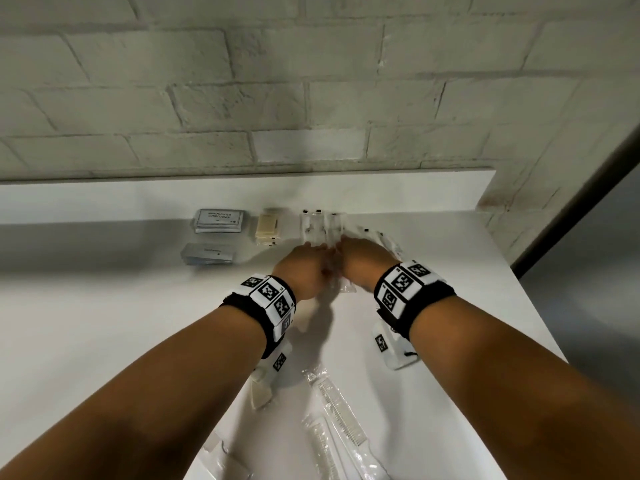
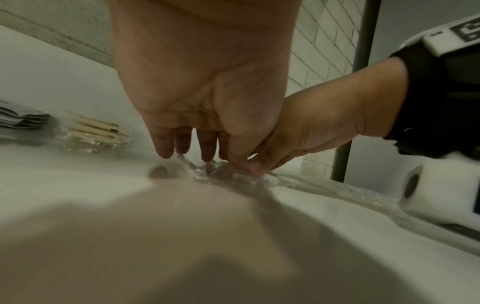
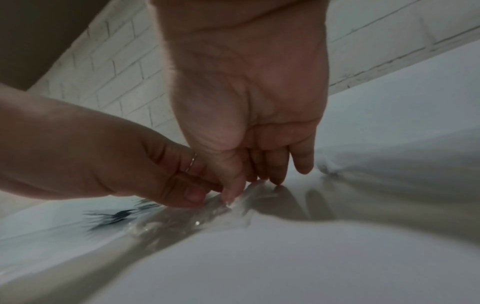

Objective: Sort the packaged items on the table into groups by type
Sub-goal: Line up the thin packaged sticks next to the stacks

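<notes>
1. Clear-wrapped packets (image 1: 320,228) sit near the far edge of the white table (image 1: 104,323), at about 12 o'clock from my hands, with their near ends under my fingertips. Their black tips point at the wall.
2. My left hand (image 1: 304,271) and right hand (image 1: 362,261) touch side by side over the crinkled film (image 2: 223,172). In the left wrist view the left fingers (image 2: 166,144) point down, slightly spread, tips on or just above the wrap. The right thumb and forefinger look pinched on a fold of film in the right wrist view, but blur keeps me from being sure.
3. I judge the step in hand to be squaring this clear-packet group into a neat row. To do it well I press lightly and slide; the film is slick and will probably bunch if I drag it hard.
4. I keep the row apart from the cream-coloured packets (image 1: 266,228) at 10 o'clock, and well apart from the grey shampoo sachets (image 1: 218,220) and the pale blue sachets (image 1: 207,258) farther toward 9 o'clock.
5. More long clear packets (image 1: 341,414) lie at 6 o'clock, between my forearms, still unsorted, so I leave room beside the row for any that match.
6. One clear packet (image 1: 391,244) at 2 o'clock lies skewed beyond my right hand; I would pull it in line next.
</notes>
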Motion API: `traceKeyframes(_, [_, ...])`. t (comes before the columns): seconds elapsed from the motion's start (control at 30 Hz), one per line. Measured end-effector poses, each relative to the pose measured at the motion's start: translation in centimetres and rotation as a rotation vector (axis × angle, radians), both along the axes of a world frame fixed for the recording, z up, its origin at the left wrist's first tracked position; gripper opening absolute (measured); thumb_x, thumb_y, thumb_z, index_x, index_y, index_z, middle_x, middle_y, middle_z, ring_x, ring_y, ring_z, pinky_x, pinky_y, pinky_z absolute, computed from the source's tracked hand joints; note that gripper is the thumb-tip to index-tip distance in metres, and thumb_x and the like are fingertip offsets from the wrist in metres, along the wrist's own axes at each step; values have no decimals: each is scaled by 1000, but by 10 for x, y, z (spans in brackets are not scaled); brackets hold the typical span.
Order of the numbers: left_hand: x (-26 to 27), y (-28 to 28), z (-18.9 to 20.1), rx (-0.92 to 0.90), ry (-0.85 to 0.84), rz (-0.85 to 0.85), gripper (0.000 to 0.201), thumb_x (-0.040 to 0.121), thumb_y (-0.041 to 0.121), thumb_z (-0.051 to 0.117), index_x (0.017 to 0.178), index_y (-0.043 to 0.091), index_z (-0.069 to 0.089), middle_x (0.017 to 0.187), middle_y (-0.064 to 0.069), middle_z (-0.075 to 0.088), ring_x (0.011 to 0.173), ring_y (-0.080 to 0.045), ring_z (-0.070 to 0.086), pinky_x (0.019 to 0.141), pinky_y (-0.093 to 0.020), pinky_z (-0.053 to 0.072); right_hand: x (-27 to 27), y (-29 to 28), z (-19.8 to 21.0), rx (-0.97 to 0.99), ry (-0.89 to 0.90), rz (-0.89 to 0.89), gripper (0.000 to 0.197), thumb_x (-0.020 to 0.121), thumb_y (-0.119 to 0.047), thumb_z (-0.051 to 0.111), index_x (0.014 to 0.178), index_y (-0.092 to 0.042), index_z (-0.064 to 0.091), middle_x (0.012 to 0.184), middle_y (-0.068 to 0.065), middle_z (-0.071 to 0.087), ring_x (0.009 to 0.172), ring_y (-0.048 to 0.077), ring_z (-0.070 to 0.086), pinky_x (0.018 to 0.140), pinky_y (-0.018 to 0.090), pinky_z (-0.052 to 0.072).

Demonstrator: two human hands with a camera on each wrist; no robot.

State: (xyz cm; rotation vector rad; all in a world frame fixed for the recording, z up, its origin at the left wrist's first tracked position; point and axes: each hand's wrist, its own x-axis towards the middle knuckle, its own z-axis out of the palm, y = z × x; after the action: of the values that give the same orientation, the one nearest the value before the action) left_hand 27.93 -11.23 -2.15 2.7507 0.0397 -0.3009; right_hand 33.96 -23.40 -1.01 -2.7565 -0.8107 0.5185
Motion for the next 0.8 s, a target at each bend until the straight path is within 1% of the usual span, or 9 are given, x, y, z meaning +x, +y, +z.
traceKeyframes(0.07, [5,3,-6,37,16,-35,49,77,34,31,108,17,66,112,-9,68,107,-36,59,105,-46,35,0,4,0,-4,13,-26,37,96,-23,43,126,-5,56,131,12,57,112,28,59,90,32,45])
traceKeyframes(0.17, [3,4,-4,82,-2,-80,49,82,32,36,122,19,62,122,-8,65,117,-32,56,107,-41,32,-1,-1,2,1,17,-1,43,99,-17,39,139,-3,40,146,15,42,127,31,49,104,36,40])
traceKeyframes(0.23, [3,5,-8,116,-63,-74,48,91,25,45,137,15,49,142,-15,49,132,-34,43,112,-37,27,2,-16,8,64,-1,-15,48,98,-9,38,145,-5,33,151,14,36,136,30,39,112,36,32])
traceKeyframes(0.33, [5,5,-13,138,-70,-50,55,96,26,45,149,18,31,157,-11,25,143,-36,23,116,-39,23,19,-45,24,152,-151,-195,45,93,-5,43,138,-10,48,145,10,47,133,24,44,109,26,29])
traceKeyframes(0.5, [5,-1,-18,114,-46,-133,53,98,32,41,149,25,29,160,-2,16,148,-31,9,119,-44,19,29,-85,35,198,-7,-467,22,89,-12,52,98,-4,70,96,15,72,88,32,70,83,37,57])
traceKeyframes(0.57, [7,-2,-22,111,-5,-164,57,94,43,33,148,25,32,159,-5,20,148,-32,11,119,-46,19,20,-83,31,-19,33,-407,26,88,-19,51,77,-4,68,67,9,69,57,23,66,65,26,55])
traceKeyframes(0.63, [10,0,-26,112,3,-178,68,86,51,24,148,25,33,158,-6,24,147,-31,15,118,-46,21,7,-74,25,-178,62,-334,17,86,-19,55,74,-7,59,56,4,59,45,18,54,50,21,42])
traceKeyframes(0.7, [12,0,-29,120,11,-168,62,90,47,31,148,25,32,158,-5,23,147,-30,15,117,-46,21,4,-70,14,-255,36,-278,9,84,-18,61,87,-9,60,67,4,59,56,20,56,52,22,39])
traceKeyframes(0.8, [15,2,-36,121,-16,-193,71,83,54,23,145,25,38,157,-3,28,147,-29,18,117,-46,22,5,-64,1,-176,-21,-249,27,85,-14,60,111,-6,62,106,12,66,98,29,63,73,27,45])
